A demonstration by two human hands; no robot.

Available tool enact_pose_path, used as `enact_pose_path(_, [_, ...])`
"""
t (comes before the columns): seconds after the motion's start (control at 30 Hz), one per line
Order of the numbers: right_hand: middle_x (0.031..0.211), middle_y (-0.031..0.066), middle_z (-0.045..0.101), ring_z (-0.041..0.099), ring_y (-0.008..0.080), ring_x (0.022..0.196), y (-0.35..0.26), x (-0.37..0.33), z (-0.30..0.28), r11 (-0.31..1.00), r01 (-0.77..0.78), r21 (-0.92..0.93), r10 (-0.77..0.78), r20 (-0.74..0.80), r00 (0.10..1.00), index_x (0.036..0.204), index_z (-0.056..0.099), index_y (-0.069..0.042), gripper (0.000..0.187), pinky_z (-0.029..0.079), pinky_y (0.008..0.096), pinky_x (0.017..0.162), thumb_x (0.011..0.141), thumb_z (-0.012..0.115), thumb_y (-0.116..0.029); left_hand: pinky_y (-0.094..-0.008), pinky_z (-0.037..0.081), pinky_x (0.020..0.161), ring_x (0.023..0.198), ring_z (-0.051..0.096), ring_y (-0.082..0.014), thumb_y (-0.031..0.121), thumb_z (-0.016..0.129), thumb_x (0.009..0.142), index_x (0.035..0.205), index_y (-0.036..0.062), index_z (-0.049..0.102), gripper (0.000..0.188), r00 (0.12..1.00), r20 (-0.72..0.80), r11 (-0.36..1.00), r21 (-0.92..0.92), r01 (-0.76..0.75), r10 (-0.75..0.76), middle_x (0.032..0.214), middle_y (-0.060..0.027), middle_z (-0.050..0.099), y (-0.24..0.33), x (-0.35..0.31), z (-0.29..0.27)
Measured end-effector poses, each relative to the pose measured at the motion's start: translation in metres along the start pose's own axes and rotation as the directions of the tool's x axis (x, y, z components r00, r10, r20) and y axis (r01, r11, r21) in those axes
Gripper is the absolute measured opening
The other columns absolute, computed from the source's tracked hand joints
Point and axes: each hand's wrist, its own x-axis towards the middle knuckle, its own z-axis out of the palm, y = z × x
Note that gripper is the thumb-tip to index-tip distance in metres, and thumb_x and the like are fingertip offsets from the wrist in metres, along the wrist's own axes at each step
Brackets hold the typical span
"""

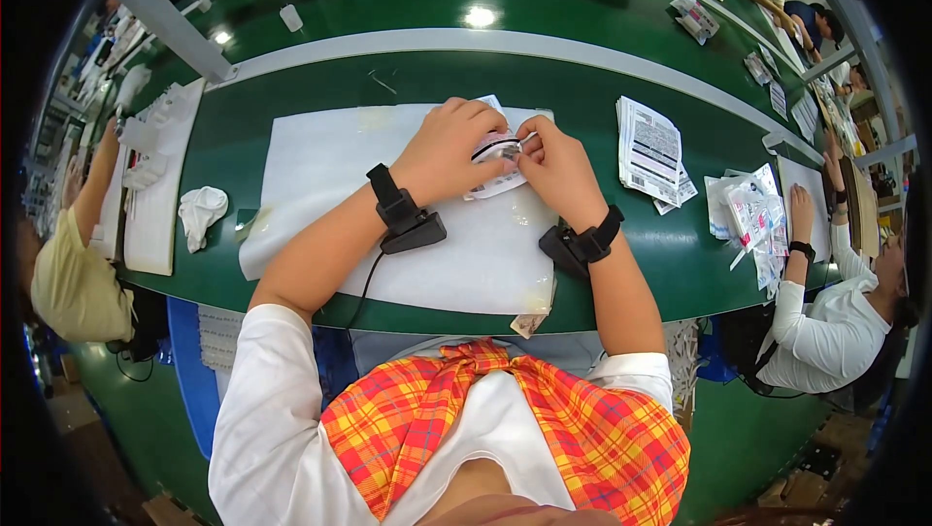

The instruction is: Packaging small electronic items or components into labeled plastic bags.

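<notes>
My left hand (449,149) grips a small clear plastic packet (497,147) with a dark curved line across it. At the packet's right edge, the thumb and fingers of my right hand (555,159) are pinched together on it. What lies inside the packet is mostly hidden by my fingers. Part of a white printed sheet (493,190) shows beneath it. Both hands are over a large white paper mat (330,196) taped to the green table (670,269).
Printed leaflets (649,143) lie stacked right of the mat, with a pile of plastic packets (752,211) beyond. A crumpled white cloth (202,215) sits at left, near a board with white parts (146,152). A pale rail (466,41) crosses behind. People work on both sides.
</notes>
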Motion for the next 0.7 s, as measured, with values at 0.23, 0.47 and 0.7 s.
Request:
enact_pose_path(0.23, [0.077,0.0087,0.064,0.062,0.015,0.068,-0.003,-0.002,-0.001,0.999,0.046,-0.018,-0.046,0.04,0.998,0.102,0.056,-0.001,0.022,0.05,0.0261,0.067,0.082,0.064,-0.002,-0.042,0.044,0.088,0.098,0.052,-0.0332,0.012,0.067,0.076,0.1,0.0072,0.059,0.025,0.995,-0.072,0.997,0.023,0.069,-0.068,0.1,-0.0101,0.059,-0.008,0.004,0.01])
enact_pose_path(0.47, [0.091,0.006,0.063,0.061,0.0143,0.085,0.02,0.001,-0.009,0.798,-0.081,0.597,0.085,0.021,0.996,0.096,0.055,-0.003,0.013,0.05,0.0263,0.076,0.084,0.059,-0.001,-0.0382,0.043,0.098,0.114,0.053,-0.0283,0.015,0.07,0.078,0.116,0.0055,0.06,0.039,0.997,-0.03,0.758,-0.651,0.035,-0.071,0.118,-0.0105,0.06,-0.02,0.014,-0.001])
enact_pose_path(0.7, [0.094,0.003,0.059,0.059,0.0144,0.086,-0.021,-0.013,-0.039,0.362,-0.139,0.922,0.16,0.086,0.983,0.099,0.055,-0.004,0.011,0.047,0.029,0.083,0.088,0.057,-0.004,-0.0335,0.04,0.102,0.119,0.054,-0.0197,0.02,0.068,0.084,0.122,0.0025,0.06,0.043,0.998,-0.058,0.886,-0.464,0.003,-0.034,0.121,-0.0083,0.063,-0.015,0.004,0.0])
